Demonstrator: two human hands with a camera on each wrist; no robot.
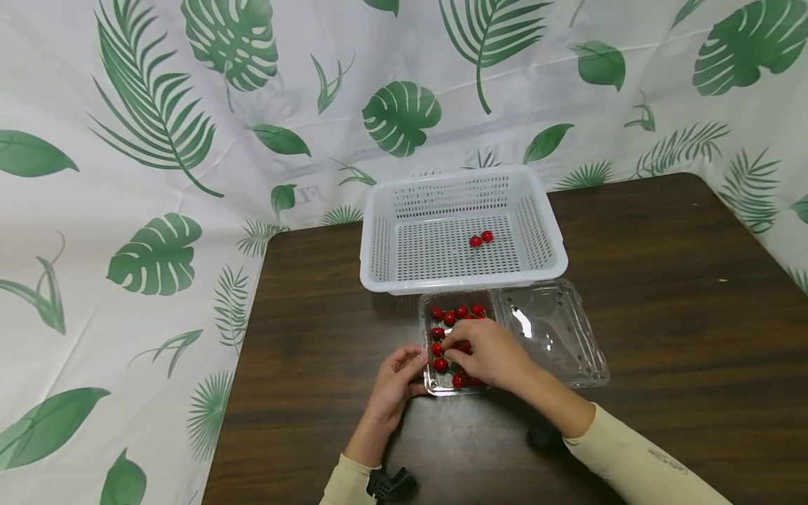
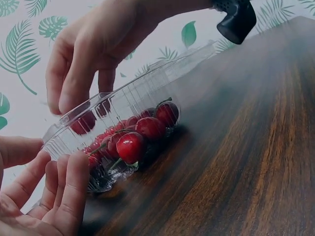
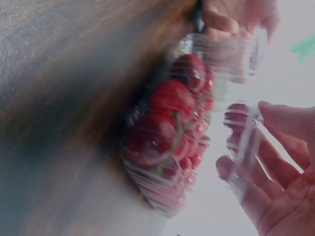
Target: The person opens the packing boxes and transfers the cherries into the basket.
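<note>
A clear plastic clamshell box (image 1: 423,319) lies open on the table, with several red cherries (image 1: 449,318) in its tray. My left hand (image 1: 388,393) holds the near left corner of the box, its fingertips against the outside of the wall. From the right, my right hand (image 1: 495,354) reaches over the tray with its fingers bent down inside the rim. A dark red cherry (image 3: 236,115) shows between its fingertips in the right wrist view, which is blurred. This hand hides part of the fruit in the head view.
Behind the box stands a white perforated basket (image 1: 463,285) with two cherries (image 1: 481,239) in it. The transparent lid (image 1: 549,333) lies folded out to the right. Dark wood table (image 1: 682,301) extends around, and a leaf-print cloth (image 1: 328,154) hangs behind.
</note>
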